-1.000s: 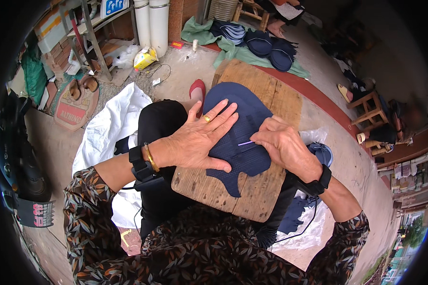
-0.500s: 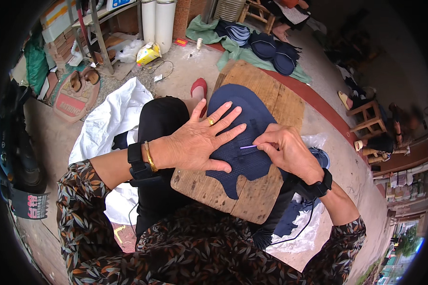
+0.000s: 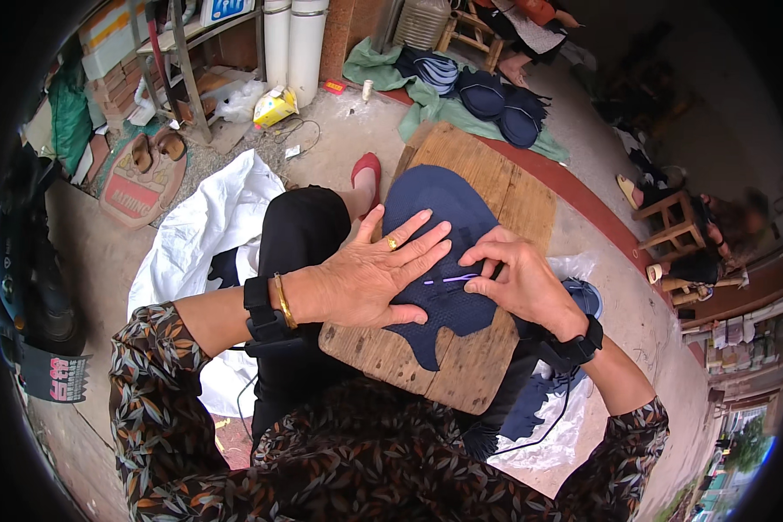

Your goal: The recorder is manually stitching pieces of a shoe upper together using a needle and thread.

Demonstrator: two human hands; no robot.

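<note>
it's a makeshift workshop; stacked navy pieces (image 3: 483, 94) lie on green cloth (image 3: 428, 108).

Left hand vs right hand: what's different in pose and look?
The left hand lies flat and spread on the flat navy textured piece; the right hand is curled beside the thin purple stick-like item. The left hand wears a gold-coloured ring; none shows on the right hand. Both have black wrist straps.

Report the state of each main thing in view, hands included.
Left hand: spread flat on the navy piece.
Right hand: fingers curled at the purple strip, grip unclear.
Navy piece: flat on the wooden board.
Purple strip: roughly straight, against the navy piece.
Wooden board: partly covered.
White cloth: crumpled.
Brown slippers: unworn, side by side.
</note>
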